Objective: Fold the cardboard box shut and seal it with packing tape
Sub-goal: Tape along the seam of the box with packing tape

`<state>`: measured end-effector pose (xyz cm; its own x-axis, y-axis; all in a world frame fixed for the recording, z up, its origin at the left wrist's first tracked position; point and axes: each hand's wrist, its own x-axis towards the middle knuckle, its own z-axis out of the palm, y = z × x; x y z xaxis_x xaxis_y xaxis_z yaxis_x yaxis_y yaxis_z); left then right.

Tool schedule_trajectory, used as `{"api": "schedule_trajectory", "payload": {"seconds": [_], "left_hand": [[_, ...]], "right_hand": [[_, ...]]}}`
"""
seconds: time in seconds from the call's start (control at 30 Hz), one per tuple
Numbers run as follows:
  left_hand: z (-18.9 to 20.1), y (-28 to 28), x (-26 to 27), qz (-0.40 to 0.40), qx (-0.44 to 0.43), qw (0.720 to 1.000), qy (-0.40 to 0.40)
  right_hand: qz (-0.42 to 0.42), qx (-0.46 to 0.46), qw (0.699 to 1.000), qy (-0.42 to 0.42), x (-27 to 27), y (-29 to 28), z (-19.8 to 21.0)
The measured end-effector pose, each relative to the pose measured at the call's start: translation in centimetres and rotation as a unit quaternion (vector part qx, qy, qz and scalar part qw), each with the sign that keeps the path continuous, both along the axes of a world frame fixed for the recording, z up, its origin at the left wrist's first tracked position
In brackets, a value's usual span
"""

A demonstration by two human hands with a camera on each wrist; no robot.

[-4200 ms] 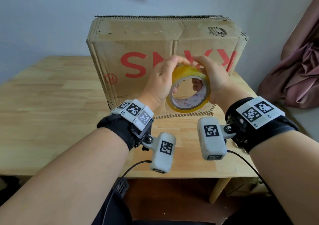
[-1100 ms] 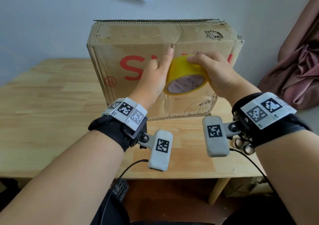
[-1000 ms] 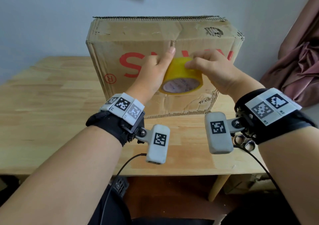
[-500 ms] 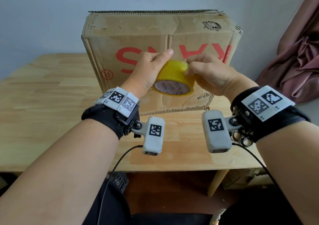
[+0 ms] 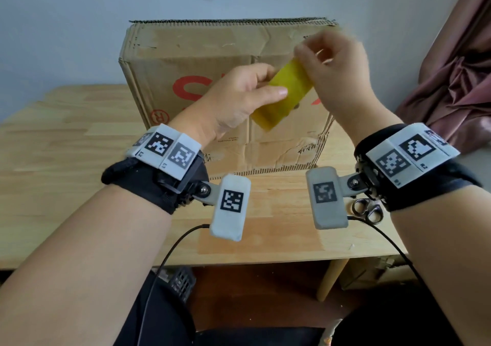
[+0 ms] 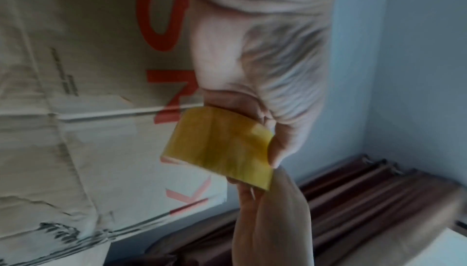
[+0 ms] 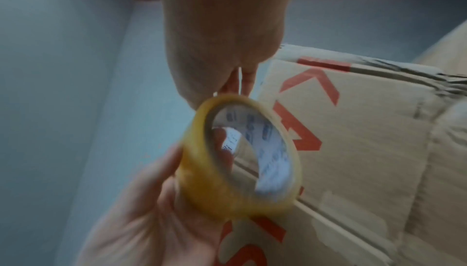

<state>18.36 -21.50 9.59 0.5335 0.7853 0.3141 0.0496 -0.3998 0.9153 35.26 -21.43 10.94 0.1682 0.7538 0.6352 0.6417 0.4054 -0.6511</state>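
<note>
My left fingers (image 5: 276, 90) curl round the yellow roll of packing tape (image 5: 283, 94), one tucked inside its core; my right fingers (image 5: 313, 53) pinch at its upper edge (blurred). The roll hangs in front of the brown cardboard box with red lettering (image 5: 202, 61), which stands on the wooden counter (image 5: 66, 138).
</note>
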Motion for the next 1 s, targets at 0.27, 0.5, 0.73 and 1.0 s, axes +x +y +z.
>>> {"api": "schedule_trajectory", "payload": {"seconds": [0.27,0.5,0.73,1.0], "left_hand": [[0.8,-1.4,2.1,-0.046,0.023,0.997,0.049],[-1.4,-1.1,2.7,-0.034,-0.03,0.997,0.064],[-2.1,-0.5,2.3,-0.09,-0.099,0.988,0.071],[-2.5,-0.5,2.3,-0.091,-0.104,0.988,0.066]], "right_hand": [[-0.135,0.02,0.99,-0.037,-0.7,0.2,0.0],[-0.129,-0.048,0.988,-0.071,-1.3,0.2,-2.5],[-0.115,-0.086,0.989,-0.032,-1.1,0.6,-3.5],[-0.084,-0.041,0.996,0.007,-1.6,0.4,-4.4]]}}
